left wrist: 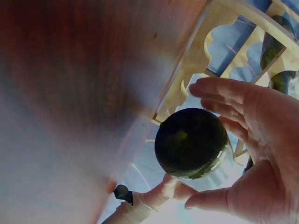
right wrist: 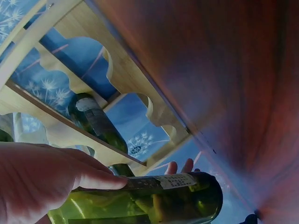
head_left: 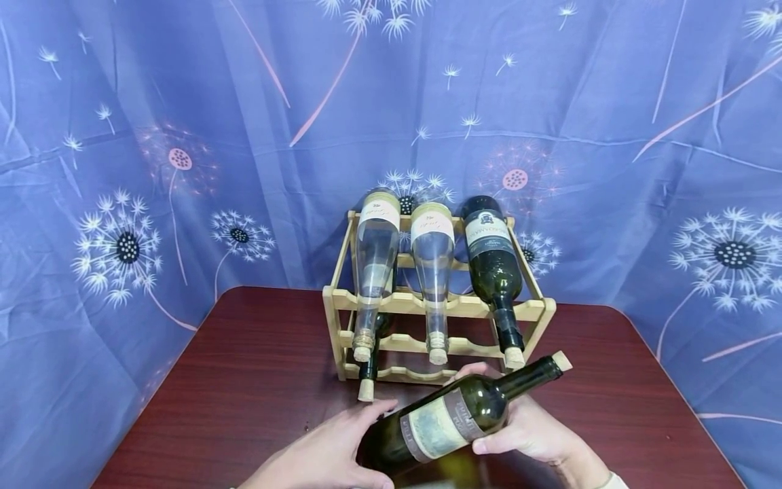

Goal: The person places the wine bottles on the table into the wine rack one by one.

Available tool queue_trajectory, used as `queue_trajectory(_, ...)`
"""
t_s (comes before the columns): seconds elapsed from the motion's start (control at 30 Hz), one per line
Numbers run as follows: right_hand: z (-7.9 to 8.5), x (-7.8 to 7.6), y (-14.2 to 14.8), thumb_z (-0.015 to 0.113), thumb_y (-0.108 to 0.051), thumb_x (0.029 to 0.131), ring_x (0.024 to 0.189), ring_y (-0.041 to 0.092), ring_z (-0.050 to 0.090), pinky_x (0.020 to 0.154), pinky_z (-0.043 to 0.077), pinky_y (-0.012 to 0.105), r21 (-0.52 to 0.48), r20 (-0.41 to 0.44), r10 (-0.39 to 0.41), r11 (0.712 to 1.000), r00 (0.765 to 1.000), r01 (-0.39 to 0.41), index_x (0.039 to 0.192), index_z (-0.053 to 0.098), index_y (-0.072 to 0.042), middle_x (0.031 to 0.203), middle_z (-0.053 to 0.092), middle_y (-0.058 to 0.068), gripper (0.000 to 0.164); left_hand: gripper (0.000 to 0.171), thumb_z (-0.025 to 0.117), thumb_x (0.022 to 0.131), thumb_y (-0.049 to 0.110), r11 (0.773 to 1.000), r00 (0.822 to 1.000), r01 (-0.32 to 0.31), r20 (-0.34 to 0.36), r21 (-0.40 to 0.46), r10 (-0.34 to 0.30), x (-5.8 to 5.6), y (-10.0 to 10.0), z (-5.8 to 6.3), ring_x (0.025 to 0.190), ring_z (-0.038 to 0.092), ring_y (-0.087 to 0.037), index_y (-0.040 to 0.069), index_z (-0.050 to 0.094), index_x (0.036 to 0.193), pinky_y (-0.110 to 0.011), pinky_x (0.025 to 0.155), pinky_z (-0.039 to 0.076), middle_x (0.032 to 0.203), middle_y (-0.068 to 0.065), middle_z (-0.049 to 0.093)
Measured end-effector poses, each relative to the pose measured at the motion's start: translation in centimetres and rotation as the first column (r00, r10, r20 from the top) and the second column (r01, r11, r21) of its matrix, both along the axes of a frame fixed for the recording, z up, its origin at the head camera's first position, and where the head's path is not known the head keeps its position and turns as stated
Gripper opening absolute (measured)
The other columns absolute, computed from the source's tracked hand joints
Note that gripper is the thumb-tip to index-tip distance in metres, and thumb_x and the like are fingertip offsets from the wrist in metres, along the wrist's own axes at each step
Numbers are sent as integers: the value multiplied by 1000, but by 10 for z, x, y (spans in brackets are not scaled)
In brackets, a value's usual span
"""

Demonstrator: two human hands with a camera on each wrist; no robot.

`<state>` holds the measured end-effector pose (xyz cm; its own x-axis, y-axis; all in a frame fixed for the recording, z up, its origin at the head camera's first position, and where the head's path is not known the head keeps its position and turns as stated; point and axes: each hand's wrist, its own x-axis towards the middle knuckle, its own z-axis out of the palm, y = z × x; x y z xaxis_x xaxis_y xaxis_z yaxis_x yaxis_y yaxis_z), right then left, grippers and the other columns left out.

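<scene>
A dark green wine bottle [head_left: 440, 424] with a cork [head_left: 562, 360] in its neck is tilted in front of the rack, neck up and to the right. My right hand [head_left: 537, 435] grips it near the shoulder, thumb on the near side and fingers behind. Around its base stands my left hand [head_left: 318, 451], fingers fairly straight and thumb spread apart. In the left wrist view the round bottle base [left wrist: 189, 142] shows between that thumb and fingers. The wooden wine rack [head_left: 467, 307] stands just beyond both hands.
Across the rack's top lie two clear bottles [head_left: 375, 255] [head_left: 432, 255] and a dark one [head_left: 496, 268], corks toward me. Another dark bottle [head_left: 368, 370] lies lower at the left. Under the rack is a reddish-brown table [head_left: 244, 367]; a blue dandelion-print cloth [head_left: 256, 170] hangs behind.
</scene>
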<state>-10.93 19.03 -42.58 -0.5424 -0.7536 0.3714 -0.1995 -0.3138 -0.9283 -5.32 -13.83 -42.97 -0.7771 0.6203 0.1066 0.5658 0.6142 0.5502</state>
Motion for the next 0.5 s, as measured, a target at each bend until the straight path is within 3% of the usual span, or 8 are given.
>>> queue_trajectory(0.37, 7, 2, -11, 72, 19, 69, 119, 39, 50, 94, 47, 44, -28, -49, 29, 999, 998, -30, 136, 27, 12, 132, 41, 33, 81, 87, 73, 72, 62, 999, 1000, 19, 24, 26, -20, -1, 4, 0, 113, 50, -4, 36, 32, 145, -29, 86, 47, 132, 14, 50)
queue_trajectory(0.5, 7, 4, -10, 70, 21, 70, 120, 40, 49, 95, 46, 45, -28, -1, 49, 998, 999, -49, 138, 26, 11, 134, 38, 34, 82, 82, 73, 72, 61, 1000, 998, -5, 70, 17, 4, 2, 3, 1, 109, 50, -2, 37, 36, 141, -27, 83, 46, 126, 17, 51)
